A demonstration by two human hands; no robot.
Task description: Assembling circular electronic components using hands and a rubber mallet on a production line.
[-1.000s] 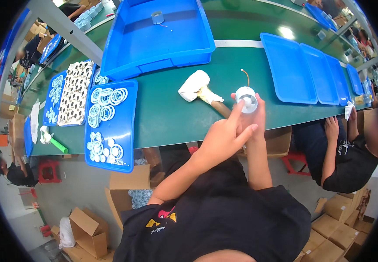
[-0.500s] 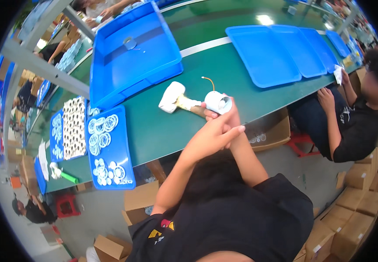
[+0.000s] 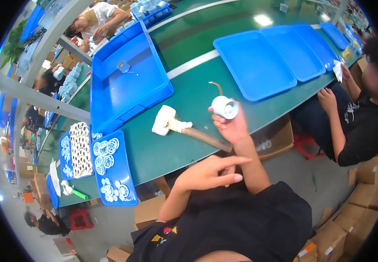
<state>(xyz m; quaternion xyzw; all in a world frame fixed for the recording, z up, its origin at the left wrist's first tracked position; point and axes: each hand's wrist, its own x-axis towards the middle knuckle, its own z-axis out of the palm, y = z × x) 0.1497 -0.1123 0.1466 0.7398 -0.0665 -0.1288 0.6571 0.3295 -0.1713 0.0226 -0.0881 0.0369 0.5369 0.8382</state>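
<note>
My right hand (image 3: 236, 129) is closed around a white cylindrical housing (image 3: 222, 107), raised above the table's near edge. Its round open end faces toward me and to the right, and a thin brownish wire (image 3: 217, 87) sticks up from its far side. Lower down, my left hand (image 3: 211, 172) is in front of my right forearm with index finger and thumb stretched apart, holding nothing. A mallet with a white head (image 3: 165, 121) and a wooden handle (image 3: 208, 139) lies on the green table (image 3: 154, 159), the handle's end close to my right wrist.
A deep blue bin (image 3: 130, 91) holding one small clear piece stands at the far left. Flat blue trays (image 3: 254, 65) overlap at the right. A blue tray (image 3: 125, 174) of white rings lies at the left, near a green-handled tool (image 3: 80, 194). A co-worker (image 3: 346, 118) sits at the right.
My left hand has come away from the housing and dropped toward my body. My right hand keeps the housing, now slightly lower and to the right. The view has shifted, showing more mallet handle.
</note>
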